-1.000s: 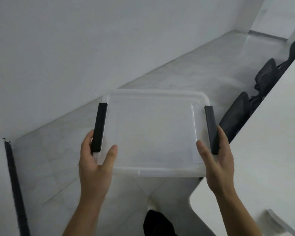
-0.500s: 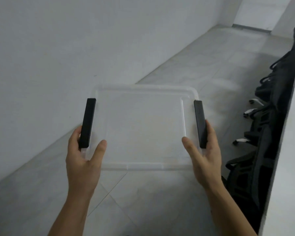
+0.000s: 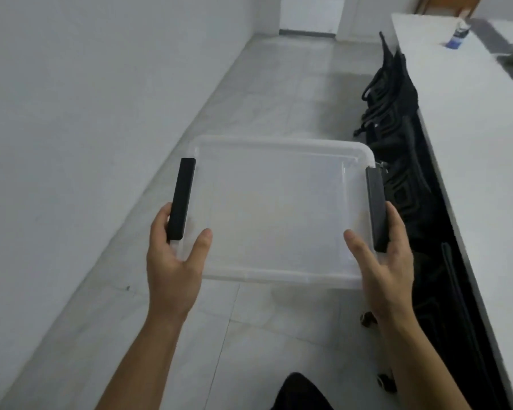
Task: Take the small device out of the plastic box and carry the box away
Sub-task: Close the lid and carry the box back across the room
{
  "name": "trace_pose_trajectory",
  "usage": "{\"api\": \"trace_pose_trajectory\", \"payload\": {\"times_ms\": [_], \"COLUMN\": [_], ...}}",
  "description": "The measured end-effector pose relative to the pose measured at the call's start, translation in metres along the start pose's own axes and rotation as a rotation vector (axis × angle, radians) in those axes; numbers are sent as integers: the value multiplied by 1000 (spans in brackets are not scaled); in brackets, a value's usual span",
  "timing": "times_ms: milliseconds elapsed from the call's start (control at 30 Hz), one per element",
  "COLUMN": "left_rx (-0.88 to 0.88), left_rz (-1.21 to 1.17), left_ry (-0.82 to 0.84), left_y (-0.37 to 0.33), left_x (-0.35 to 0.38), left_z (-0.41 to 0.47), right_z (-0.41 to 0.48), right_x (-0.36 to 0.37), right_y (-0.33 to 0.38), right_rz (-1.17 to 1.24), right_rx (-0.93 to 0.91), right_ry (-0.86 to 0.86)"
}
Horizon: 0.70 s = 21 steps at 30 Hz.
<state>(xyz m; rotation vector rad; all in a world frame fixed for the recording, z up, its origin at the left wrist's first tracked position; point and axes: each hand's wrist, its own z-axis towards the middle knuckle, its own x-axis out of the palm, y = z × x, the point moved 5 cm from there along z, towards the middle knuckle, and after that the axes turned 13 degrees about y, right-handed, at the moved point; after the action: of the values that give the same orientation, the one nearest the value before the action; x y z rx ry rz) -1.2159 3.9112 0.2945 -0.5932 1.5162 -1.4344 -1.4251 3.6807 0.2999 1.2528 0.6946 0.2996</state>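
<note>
The room has swung round in the last second: the corridor floor point(image 3: 279, 84) now runs straight ahead to a far doorway, where 1 second ago the view looked down at a corner of wall and floor. A long white tabletop point(image 3: 471, 143) has come into view along the right, with a row of black chairs point(image 3: 397, 179) pushed under its edge and a small blue-and-white bottle point(image 3: 456, 37) near its far end. I judge the person has turned and is walking down the corridor, so the carrying stage is under way.

The clear plastic box point(image 3: 279, 208) has kept its place, level at chest height over the floor, well clear of the tabletop. It looks empty; no small device shows through it, which suggests the removal is already done.

The left hand point(image 3: 172, 261) and right hand point(image 3: 385, 267) each grip a side by a black latch point(image 3: 181, 199), thumbs on the lid, fingers wrapped beneath.
</note>
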Motion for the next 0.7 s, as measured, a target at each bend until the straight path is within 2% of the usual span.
{"api": "trace_pose_trajectory", "payload": {"times_ms": [133,267,433,700], "left_rx": [58,102,135,125], "left_rz": [-1,8,0,-48], "left_ry": [170,264,243,151], "left_y": [-4,-3,-19,-18], "left_x": [67,143,211,262], "left_z": [108,224,368,576], "right_z": [67,166,327,573], "right_x": [-20,-31,-41,-14], "right_y": [-22,-61,-82,-80], "right_rz": [-8,20,51,46], "right_rx": [69,93,76,47], "right_ry": [-188,-288,-308,-200]}}
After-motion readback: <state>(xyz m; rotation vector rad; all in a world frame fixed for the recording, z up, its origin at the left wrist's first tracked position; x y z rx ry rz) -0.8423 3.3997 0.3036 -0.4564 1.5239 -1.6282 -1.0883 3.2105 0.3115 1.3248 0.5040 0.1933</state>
